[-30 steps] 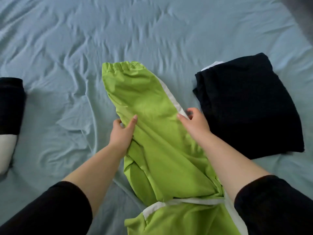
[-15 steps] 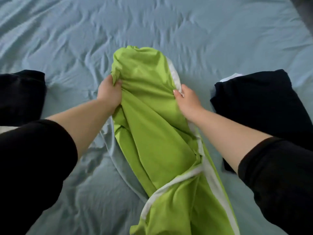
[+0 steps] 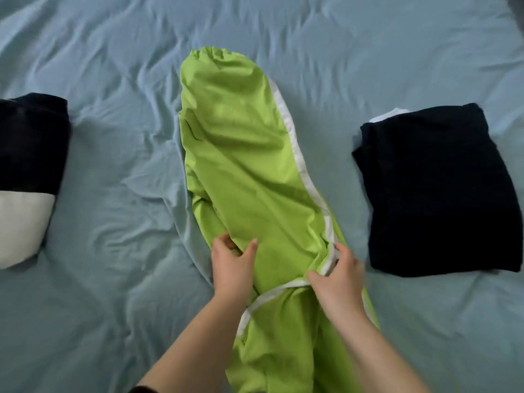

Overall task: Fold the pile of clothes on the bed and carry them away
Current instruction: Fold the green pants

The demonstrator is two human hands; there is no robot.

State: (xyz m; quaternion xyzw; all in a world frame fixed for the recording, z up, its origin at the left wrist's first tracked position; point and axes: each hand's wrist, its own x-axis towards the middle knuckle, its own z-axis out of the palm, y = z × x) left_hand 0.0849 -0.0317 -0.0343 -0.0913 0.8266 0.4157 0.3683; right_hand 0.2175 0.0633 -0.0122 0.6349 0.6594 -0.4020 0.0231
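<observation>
A lime-green garment with a white side stripe [image 3: 246, 165] lies lengthwise on the blue bed sheet [image 3: 113, 251], its gathered end pointing away from me. My left hand [image 3: 231, 263] pinches the garment's left edge about halfway down, thumb on top. My right hand [image 3: 337, 276] grips the right edge at the white stripe, where the cloth bunches. A folded black garment [image 3: 436, 188] lies to the right. Another folded black and white garment [image 3: 28, 171] lies at the left edge.
The wrinkled blue sheet covers the whole bed, with open stretches beyond the green garment and between the piles. A dark corner [image 3: 517, 2] shows at the top right, off the bed.
Both hands have slid back toward me along the green garment, from near its far end to its middle. The far part now lies flatter on the sheet.
</observation>
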